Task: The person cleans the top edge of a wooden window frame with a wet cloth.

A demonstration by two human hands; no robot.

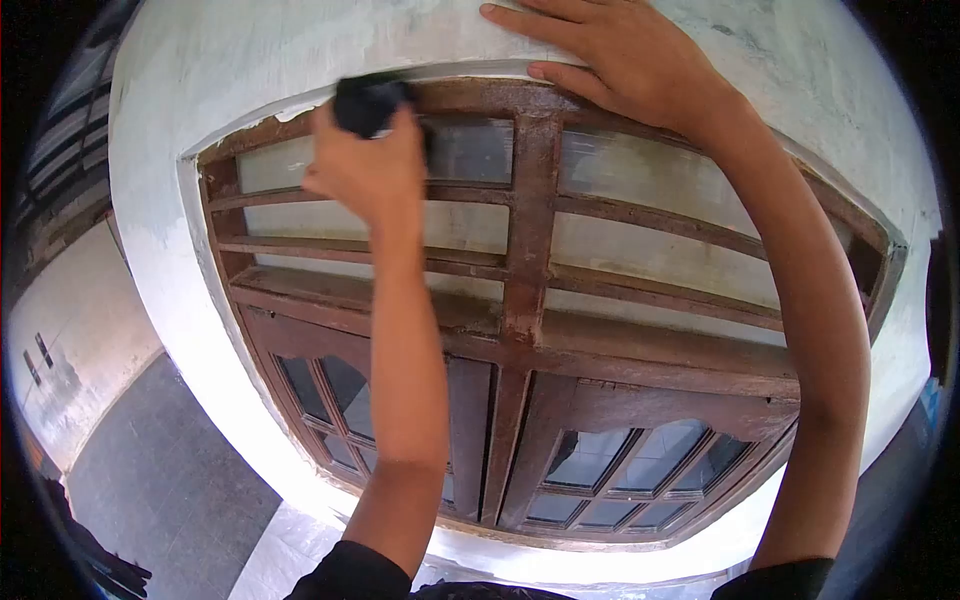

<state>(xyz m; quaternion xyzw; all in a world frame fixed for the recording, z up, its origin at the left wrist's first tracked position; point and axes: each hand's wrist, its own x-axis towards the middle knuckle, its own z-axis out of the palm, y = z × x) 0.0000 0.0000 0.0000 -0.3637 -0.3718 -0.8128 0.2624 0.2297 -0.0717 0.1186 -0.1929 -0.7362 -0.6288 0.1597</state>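
My left hand [365,165] is closed around a black object [368,104], which motion blurs so that its kind cannot be told. That object is at the upper left bar of a brown wooden window frame [535,180], close to where wood meets wall. Fingers spread, my right hand [630,60] lies on the pale wall [440,35] just above the frame's top edge, holding nothing. Below both hands are the frame's horizontal slats [650,220], partly covered by my forearms.
Paned window shutters [640,460] fill the lower part of the frame. Grey floor [180,480] and another wall [80,320] with dark slots stand at left. The pale wall surrounds the window, with rough grey edging along the frame.
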